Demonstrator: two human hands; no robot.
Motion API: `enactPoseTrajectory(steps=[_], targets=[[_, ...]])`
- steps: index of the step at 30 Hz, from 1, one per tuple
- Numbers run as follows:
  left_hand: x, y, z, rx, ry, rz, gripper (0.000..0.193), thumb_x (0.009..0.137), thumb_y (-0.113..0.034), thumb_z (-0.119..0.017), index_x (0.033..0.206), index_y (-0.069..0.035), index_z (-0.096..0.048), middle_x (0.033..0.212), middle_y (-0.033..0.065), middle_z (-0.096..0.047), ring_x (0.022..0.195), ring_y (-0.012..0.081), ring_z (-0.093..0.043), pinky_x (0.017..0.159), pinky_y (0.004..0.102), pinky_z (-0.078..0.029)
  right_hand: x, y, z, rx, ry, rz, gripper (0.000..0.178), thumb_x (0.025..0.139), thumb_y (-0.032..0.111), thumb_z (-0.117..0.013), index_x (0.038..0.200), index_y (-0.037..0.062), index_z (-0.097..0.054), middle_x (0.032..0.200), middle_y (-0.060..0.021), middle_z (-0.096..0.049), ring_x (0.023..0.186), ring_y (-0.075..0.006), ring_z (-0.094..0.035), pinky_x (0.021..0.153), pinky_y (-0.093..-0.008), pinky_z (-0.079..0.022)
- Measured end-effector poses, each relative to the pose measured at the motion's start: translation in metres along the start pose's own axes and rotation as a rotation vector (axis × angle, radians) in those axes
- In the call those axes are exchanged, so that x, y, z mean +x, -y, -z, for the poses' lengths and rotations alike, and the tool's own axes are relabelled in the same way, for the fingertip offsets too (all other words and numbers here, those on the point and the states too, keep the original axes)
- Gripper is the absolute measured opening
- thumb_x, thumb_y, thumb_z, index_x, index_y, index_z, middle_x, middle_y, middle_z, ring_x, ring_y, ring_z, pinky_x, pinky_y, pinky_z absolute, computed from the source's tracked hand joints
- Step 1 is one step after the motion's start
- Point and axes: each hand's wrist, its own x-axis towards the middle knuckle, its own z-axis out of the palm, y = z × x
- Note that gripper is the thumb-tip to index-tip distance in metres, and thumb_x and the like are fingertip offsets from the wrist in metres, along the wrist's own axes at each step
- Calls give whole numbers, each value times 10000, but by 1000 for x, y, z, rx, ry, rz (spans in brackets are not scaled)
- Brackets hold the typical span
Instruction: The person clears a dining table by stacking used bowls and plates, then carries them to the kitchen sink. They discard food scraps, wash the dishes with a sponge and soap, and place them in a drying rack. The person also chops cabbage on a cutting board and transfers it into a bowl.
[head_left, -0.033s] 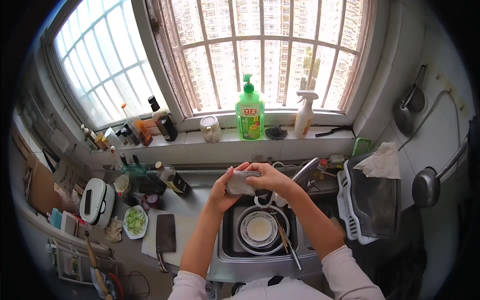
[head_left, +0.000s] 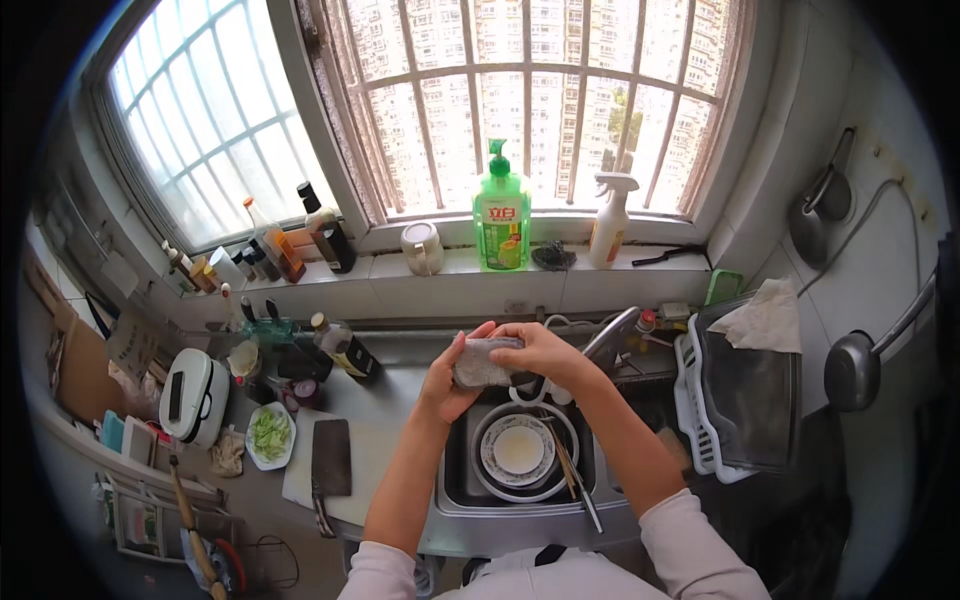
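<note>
Both hands hold a grey scrubbing sponge (head_left: 480,366) above the back of the sink. My left hand (head_left: 445,377) is closed around its left side, palm upward. From the right, my right hand (head_left: 540,357) grips the sponge's upper edge, thumb on top. Below them, the steel sink basin (head_left: 455,480) contains a large bowl holding a patterned bowl (head_left: 492,462), with a smaller white bowl (head_left: 518,451) inside it. Chopsticks (head_left: 567,457) and a metal utensil (head_left: 592,512) lean on the rim. The faucet (head_left: 612,337) stands just right of my hands, partly hidden.
A cleaver (head_left: 331,455) lies on the white cutting board (head_left: 370,455) beside a plate of chopped greens (head_left: 270,437). A green pump bottle (head_left: 501,225), a steel scourer (head_left: 552,257) and a spray bottle (head_left: 609,222) line the sill. At right stands a white dish rack (head_left: 700,415).
The whole view has shifted very slightly. My hands keep nearly the same place, and the sponge looks a little more flattened between them.
</note>
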Motion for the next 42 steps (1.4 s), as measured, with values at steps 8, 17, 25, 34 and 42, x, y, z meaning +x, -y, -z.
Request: enactPoseTrajectory(steps=[8,17,25,34,42], targets=[[-39,63,6,71,-271,-493,522,953,-432,-211,1365,-113,-251,1404,73,-287,1288,196,-275,1058,365,-230,-46,-56,-130,-187,-397,431,422,887,175,-493,1272,14,-433,1370,-141,-359,1305,-256,-258,1061,-362,-174],[-75,125,38,-168,-171,-354,529,960,-417,-175,1394,-115,-188,1443,46,-205,1310,169,-225,1076,328,-185,-55,-144,-131,-692,-340,245,590,908,363,-363,1351,7,-206,1434,-153,-168,1335,-321,-94,1085,-419,-76],[-96,140,27,-61,-303,-189,520,958,-410,-206,1377,-104,-238,1407,62,-288,1286,204,-282,1066,338,-206,-72,-145,-139,-687,-534,243,454,936,292,-344,1249,-24,-435,1361,-201,-336,1306,-301,-246,1069,-352,-182],[-93,144,38,-128,-258,-161,500,956,-398,-242,1340,-83,-293,1386,80,-316,1282,207,-289,1061,357,-219,-81,-150,-144,-511,-613,351,487,920,256,-394,1311,-28,-340,1398,-197,-270,1313,-319,-228,1070,-358,-162],[-99,158,44,-86,-315,-131,497,960,-389,-216,1338,-74,-290,1378,76,-329,1286,226,-282,1070,361,-196,-81,-166,-136,-496,-629,153,423,937,249,-351,1252,-25,-418,1355,-202,-341,1279,-296,-299,1057,-354,-222]])
